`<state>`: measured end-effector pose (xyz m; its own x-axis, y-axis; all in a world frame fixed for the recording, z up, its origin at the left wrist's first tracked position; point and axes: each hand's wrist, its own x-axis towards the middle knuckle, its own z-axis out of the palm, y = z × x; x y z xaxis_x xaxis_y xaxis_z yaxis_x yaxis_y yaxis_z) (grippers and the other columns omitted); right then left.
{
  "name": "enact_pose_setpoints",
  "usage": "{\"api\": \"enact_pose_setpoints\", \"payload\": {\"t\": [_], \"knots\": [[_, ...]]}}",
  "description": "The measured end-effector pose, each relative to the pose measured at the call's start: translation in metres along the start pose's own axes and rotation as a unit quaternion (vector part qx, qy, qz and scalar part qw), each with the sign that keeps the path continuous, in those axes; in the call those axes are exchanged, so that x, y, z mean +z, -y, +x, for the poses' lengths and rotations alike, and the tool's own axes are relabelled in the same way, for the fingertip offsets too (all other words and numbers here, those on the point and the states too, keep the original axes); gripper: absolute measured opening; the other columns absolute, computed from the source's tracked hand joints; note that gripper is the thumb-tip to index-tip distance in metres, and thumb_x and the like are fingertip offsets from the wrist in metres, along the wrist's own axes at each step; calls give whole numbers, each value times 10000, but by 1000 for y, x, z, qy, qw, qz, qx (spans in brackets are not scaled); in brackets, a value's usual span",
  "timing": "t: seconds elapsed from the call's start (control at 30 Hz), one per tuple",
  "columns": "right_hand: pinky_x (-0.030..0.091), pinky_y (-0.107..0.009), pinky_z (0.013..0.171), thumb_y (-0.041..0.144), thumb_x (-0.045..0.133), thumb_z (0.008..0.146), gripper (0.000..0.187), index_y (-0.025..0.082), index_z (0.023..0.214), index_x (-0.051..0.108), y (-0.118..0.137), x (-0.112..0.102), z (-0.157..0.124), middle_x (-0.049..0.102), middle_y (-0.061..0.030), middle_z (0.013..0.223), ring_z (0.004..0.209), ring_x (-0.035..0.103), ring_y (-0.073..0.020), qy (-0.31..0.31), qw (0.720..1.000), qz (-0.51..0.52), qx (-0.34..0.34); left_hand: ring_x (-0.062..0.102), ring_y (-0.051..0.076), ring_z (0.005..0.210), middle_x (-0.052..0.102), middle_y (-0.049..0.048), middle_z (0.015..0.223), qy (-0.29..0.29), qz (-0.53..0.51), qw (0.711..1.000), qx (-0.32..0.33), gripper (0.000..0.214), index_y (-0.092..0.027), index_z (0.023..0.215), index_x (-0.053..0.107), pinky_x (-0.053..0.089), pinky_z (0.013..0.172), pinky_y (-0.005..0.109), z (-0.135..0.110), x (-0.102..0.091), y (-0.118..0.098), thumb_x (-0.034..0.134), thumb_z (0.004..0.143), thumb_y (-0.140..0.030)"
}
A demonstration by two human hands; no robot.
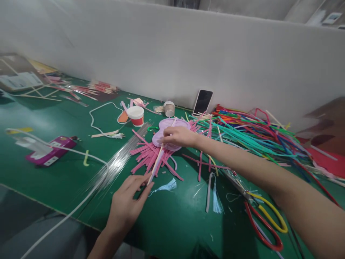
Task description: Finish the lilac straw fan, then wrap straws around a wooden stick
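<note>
My left hand pinches the near end of a thin wooden stick with a lilac strip along it. The stick slants up and away onto a lilac rounded, lobed shape, like a fan face, lying flat. Over that shape, my right hand has its fingers pinched on the stick, where they partly hide it. Cut pink fuzzy stems lie spread under and around the lilac piece. Close to my left hand is a light blue tassel; another blue tassel rests farther right beside a grey strip.
Large scissors with red and yellow handles lie under my right forearm. Colourful fuzzy stems pile at right. A phone leans on the wall. Left are clear thin rods, a paper cup, a white cord and a purple power strip.
</note>
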<state>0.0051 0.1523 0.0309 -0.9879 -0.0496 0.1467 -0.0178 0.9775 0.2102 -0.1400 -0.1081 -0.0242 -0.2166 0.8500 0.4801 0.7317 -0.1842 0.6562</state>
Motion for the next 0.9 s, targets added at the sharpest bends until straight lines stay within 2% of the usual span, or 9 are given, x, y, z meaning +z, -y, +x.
{"api": "enact_pose_setpoints", "payload": {"t": [0.13,0.27,0.37,0.5,0.7,0.9], "knots": [[389,-277,692,210,414,992,299,240,1161,659,0,-6,0,631,-80,1039,918,559,-184,25,1000,7,-10,617,161,678,692,36,858,-4,10,1000,3,228,-265,1070,710,516,649,262,1,-2,0,645,853,-284],[436,-316,774,197,401,994,324,256,1217,629,0,-8,0,621,-90,1178,1006,555,-202,12,1000,0,-18,617,145,676,686,33,854,-7,16,1000,21,219,-240,1068,702,519,656,244,1,-2,0,643,860,-270],[448,-333,816,201,368,1006,319,198,1157,649,-1,-7,1,672,-105,1087,984,556,-203,23,998,1,-57,617,131,683,682,28,851,-7,18,999,35,207,-222,1065,698,522,652,228,2,-1,1,636,870,-257],[447,-308,764,209,350,1014,317,140,1132,636,-1,-4,1,687,-130,1030,946,562,-203,46,996,-4,-72,613,109,694,666,24,840,-9,13,998,54,207,-191,1076,689,524,664,204,3,-1,1,633,879,-226],[440,-306,734,199,322,1022,319,116,1123,613,-2,-3,3,681,-138,1013,923,580,-196,61,993,-30,-94,610,101,683,659,20,831,-2,12,999,50,195,-185,1067,686,521,640,193,2,-2,1,632,881,-211],[439,-329,748,191,282,1028,345,108,1056,616,7,-8,4,670,-140,978,887,592,-193,47,993,-36,-102,606,90,691,656,10,818,-21,3,997,70,190,-177,1043,675,511,672,194,1,-5,-4,643,860,-138]]}}
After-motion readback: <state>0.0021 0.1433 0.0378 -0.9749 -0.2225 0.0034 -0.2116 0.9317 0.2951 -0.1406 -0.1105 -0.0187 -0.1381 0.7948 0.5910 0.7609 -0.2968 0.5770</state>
